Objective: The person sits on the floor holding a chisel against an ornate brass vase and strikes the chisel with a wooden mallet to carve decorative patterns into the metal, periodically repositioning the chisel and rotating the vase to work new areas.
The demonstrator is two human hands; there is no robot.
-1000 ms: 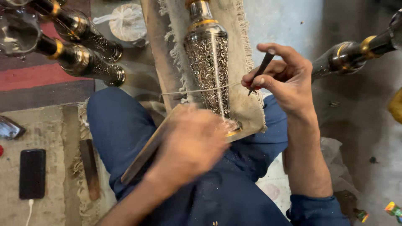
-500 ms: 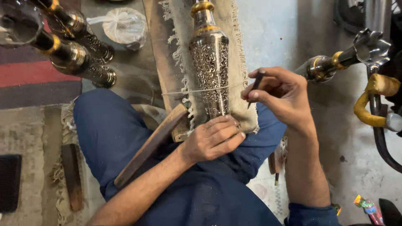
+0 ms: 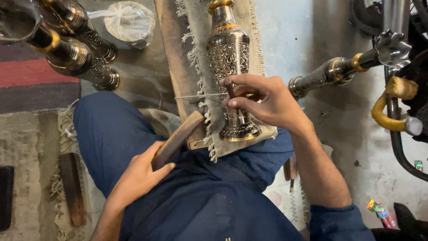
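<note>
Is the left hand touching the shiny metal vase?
Apart. In the head view the left hand grips a wooden handle over the lap, with cloth showing between it and the vase.

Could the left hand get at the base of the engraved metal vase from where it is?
Probably yes: the left hand grips a wooden piece ending beside the vase, with nothing between.

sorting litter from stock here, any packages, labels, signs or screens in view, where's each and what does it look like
White bag: tied, translucent, rounded, on the floor at top, left of the wooden board.
Small wrapper: crumpled, red, green and yellow, on the grey floor at lower right.
Green scrap: tiny, at the right edge.
Dark flat slab: at the left edge, maybe a phone; cut off, cannot tell.
</note>
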